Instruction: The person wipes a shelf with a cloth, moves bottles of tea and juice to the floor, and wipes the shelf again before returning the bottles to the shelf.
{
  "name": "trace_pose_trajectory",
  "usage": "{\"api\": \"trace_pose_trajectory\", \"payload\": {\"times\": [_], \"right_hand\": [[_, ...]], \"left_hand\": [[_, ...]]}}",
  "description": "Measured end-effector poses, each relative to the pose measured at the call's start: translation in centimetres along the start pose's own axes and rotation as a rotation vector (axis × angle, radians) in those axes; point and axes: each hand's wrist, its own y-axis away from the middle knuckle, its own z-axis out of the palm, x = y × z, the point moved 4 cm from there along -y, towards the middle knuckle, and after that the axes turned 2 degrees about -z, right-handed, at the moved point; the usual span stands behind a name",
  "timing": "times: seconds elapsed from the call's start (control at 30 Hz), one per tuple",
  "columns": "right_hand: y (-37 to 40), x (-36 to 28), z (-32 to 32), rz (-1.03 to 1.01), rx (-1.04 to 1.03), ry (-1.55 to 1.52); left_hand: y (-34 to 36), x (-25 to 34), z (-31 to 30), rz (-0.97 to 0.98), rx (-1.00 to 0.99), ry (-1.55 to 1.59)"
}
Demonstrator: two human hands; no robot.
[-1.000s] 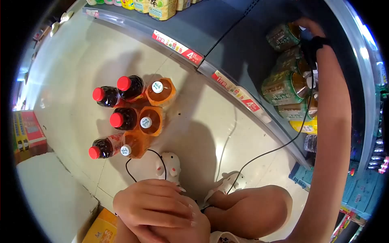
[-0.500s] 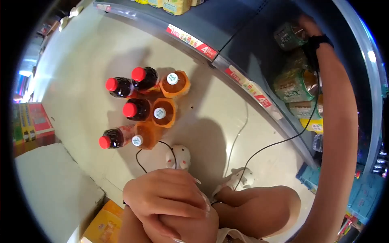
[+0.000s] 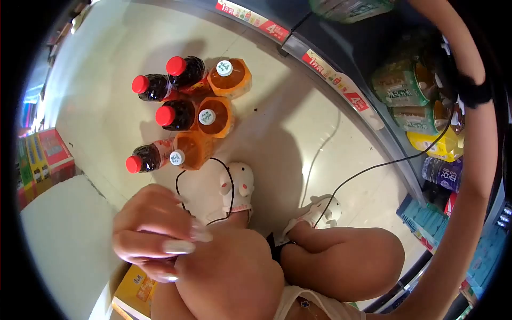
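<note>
My left hand (image 3: 154, 232) is raised beside my knee, its fingers curled together, with nothing visible in them. My right hand (image 3: 453, 32) reaches over the shelf to the top edge, its fingers out of the frame. Nearest to it is a green-labelled bottle (image 3: 352, 8), cut off by that edge. More green-labelled bottles (image 3: 402, 82) lie on the shelf beside my wrist, which wears a black band. On the floor, dark bottles with red caps (image 3: 176, 114) stand or lean beside three orange bottles with white caps (image 3: 216, 116).
The shelf's front edge (image 3: 368, 133) carries red price tags. A yellow-labelled bottle (image 3: 437, 145) and blue packs (image 3: 424, 218) are further down the right side. A black cable (image 3: 368, 165) runs from my wrist toward my shoes. A yellow box (image 3: 136, 288) is at lower left.
My left hand has lifted off my knee and moved left. My right hand has moved up, mostly out of view, and a green-labelled bottle has shifted toward the top edge. The view has shifted.
</note>
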Motion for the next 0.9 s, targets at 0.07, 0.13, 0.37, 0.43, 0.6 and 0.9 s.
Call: {"api": "trace_pose_trajectory", "payload": {"times": [0.07, 0.13, 0.37, 0.43, 0.6, 0.9], "right_hand": [[1.7, -4.0, -1.3, -0.017, 0.068, -0.101], [3.4, -7.5, -2.0, -0.048, 0.125, -0.198], [9.3, -16.5, -2.6, -0.148, 0.2, -0.617], [10.4, -18.6, -1.8, -0.259, 0.214, -0.692], [13.0, -24.1, 1.6, -0.426, 0.239, -0.749], [16.2, -30.3, 8.3, -0.58, 0.269, -0.677]], "left_hand": [[1.8, -0.1, -1.0, -0.001, 0.055, 0.038], [2.1, 0.2, -1.5, -0.088, 0.05, 0.059], [1.5, 0.5, -1.3, -0.096, 0.11, -0.055], [1.6, 0.5, -1.2, -0.087, 0.153, -0.09], [1.2, 1.1, -0.4, -0.086, 0.336, -0.172], [2.1, 0.1, -0.6, -0.213, 0.246, -0.214]]}}
